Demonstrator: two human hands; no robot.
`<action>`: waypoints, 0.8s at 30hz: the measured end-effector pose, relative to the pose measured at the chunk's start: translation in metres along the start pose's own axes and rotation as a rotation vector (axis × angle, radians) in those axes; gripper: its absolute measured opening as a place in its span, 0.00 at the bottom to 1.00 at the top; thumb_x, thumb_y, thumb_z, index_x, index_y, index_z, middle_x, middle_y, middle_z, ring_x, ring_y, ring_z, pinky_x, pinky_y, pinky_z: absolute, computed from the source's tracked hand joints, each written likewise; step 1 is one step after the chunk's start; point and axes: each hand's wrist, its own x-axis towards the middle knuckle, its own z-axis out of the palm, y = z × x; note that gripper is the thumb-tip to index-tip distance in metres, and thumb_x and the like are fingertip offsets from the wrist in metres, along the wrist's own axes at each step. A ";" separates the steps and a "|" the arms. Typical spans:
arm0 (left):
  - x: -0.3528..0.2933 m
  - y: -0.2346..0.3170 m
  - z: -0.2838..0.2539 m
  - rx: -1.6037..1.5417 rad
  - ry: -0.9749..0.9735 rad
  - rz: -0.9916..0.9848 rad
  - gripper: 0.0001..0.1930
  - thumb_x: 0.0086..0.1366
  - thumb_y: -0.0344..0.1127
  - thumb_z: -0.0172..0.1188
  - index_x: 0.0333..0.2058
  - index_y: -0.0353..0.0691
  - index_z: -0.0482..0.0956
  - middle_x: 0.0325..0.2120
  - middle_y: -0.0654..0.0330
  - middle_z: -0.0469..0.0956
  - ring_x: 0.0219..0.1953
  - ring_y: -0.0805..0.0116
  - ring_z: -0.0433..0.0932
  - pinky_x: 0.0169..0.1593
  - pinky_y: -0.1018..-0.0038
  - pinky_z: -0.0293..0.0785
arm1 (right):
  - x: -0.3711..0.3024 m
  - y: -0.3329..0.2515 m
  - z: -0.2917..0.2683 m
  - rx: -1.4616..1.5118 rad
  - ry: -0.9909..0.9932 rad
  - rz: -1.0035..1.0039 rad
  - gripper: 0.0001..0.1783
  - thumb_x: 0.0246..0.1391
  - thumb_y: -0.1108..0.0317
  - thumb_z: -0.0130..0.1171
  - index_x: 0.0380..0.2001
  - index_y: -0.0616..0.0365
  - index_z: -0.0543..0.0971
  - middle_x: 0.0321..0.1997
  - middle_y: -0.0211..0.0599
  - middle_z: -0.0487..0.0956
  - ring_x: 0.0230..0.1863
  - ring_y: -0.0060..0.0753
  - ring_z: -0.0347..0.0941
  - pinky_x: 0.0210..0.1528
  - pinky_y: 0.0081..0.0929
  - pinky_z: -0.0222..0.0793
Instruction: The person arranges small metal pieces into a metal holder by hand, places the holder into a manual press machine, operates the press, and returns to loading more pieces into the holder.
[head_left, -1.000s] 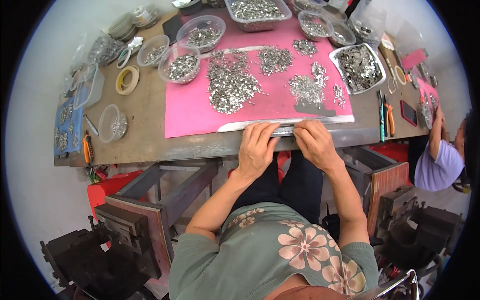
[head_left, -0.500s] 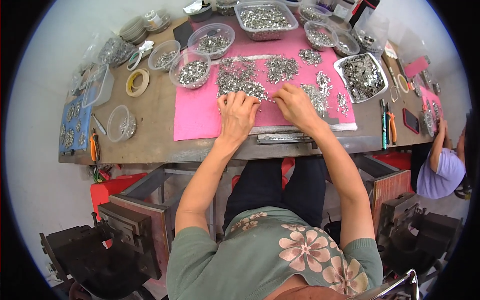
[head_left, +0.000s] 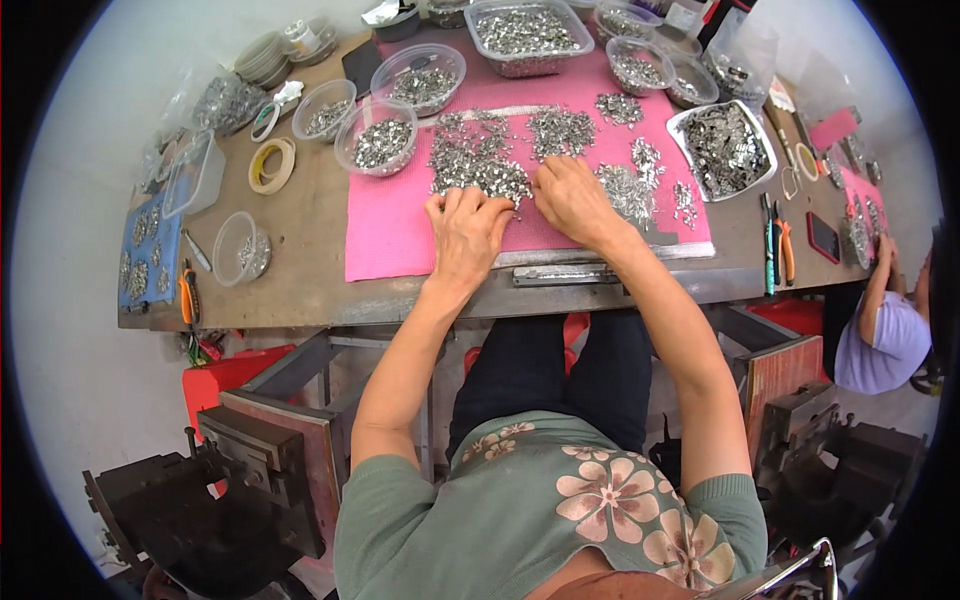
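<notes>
My left hand (head_left: 468, 232) is closed at the near edge of a wide pile of small silvery metal pieces (head_left: 478, 150) on a pink mat (head_left: 390, 235). Its thumb and fingers come together; whatever they pinch is too small to make out. Just to the right, my right hand (head_left: 578, 205) is closed too, fingertips curled down beside the same pile and hidden from view. Beyond it lies a second heap of metal pieces (head_left: 560, 133). Flatter, brighter pieces (head_left: 628, 195) are spread right of my right hand.
Round plastic tubs of metal pieces (head_left: 380, 145) and a rectangular tub (head_left: 525, 65) stand beyond the piles. A white tray of pieces (head_left: 720, 150), pliers (head_left: 786, 250) and a phone (head_left: 823, 238) are at right. A tape roll (head_left: 270, 165) lies left. Another person (head_left: 885, 335) works far right.
My right hand has shifted a little left and farther away, close against the pile. My left hand has barely moved and stays closed.
</notes>
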 end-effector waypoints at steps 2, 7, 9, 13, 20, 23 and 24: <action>0.001 0.001 -0.001 0.023 -0.003 0.017 0.07 0.59 0.36 0.70 0.37 0.48 0.86 0.29 0.66 0.75 0.38 0.67 0.73 0.52 0.62 0.59 | -0.009 0.003 -0.009 0.015 0.006 0.012 0.07 0.53 0.70 0.61 0.33 0.63 0.77 0.35 0.45 0.76 0.43 0.49 0.75 0.49 0.42 0.68; 0.002 0.004 -0.001 0.035 -0.009 0.030 0.08 0.59 0.35 0.69 0.38 0.48 0.86 0.29 0.65 0.75 0.39 0.65 0.73 0.53 0.60 0.58 | -0.045 0.000 -0.035 0.143 -0.123 0.044 0.05 0.54 0.71 0.62 0.32 0.61 0.78 0.34 0.43 0.75 0.42 0.47 0.74 0.47 0.42 0.66; 0.003 0.003 -0.001 -0.002 -0.026 0.024 0.07 0.59 0.35 0.69 0.37 0.47 0.85 0.29 0.65 0.75 0.39 0.64 0.73 0.53 0.60 0.58 | -0.046 -0.001 -0.030 0.174 -0.091 0.070 0.05 0.55 0.70 0.62 0.32 0.60 0.78 0.34 0.43 0.75 0.41 0.47 0.74 0.47 0.41 0.66; 0.003 0.002 -0.004 -0.047 -0.050 0.023 0.05 0.59 0.32 0.67 0.35 0.45 0.82 0.32 0.62 0.75 0.42 0.62 0.72 0.54 0.57 0.59 | -0.047 -0.003 -0.027 0.196 -0.017 0.058 0.05 0.55 0.70 0.62 0.31 0.60 0.79 0.34 0.42 0.75 0.41 0.47 0.74 0.46 0.41 0.66; -0.006 -0.002 -0.010 -0.240 -0.149 0.106 0.06 0.59 0.30 0.66 0.36 0.43 0.81 0.32 0.62 0.77 0.41 0.60 0.74 0.53 0.59 0.60 | -0.051 -0.007 -0.032 0.148 -0.070 0.057 0.04 0.57 0.71 0.62 0.34 0.59 0.79 0.33 0.40 0.75 0.39 0.45 0.74 0.45 0.42 0.66; -0.002 0.000 -0.017 -0.201 -0.101 0.045 0.07 0.59 0.31 0.67 0.37 0.43 0.82 0.32 0.62 0.76 0.42 0.61 0.74 0.53 0.60 0.60 | -0.056 -0.022 -0.046 0.239 -0.076 0.110 0.04 0.56 0.73 0.62 0.35 0.60 0.79 0.34 0.42 0.77 0.39 0.47 0.75 0.44 0.42 0.68; -0.001 0.003 -0.019 -0.103 -0.038 0.016 0.07 0.59 0.32 0.68 0.38 0.44 0.83 0.32 0.63 0.76 0.42 0.62 0.73 0.53 0.60 0.60 | -0.059 -0.032 -0.055 0.379 -0.090 0.176 0.05 0.56 0.74 0.62 0.35 0.61 0.78 0.35 0.43 0.78 0.39 0.48 0.76 0.43 0.41 0.69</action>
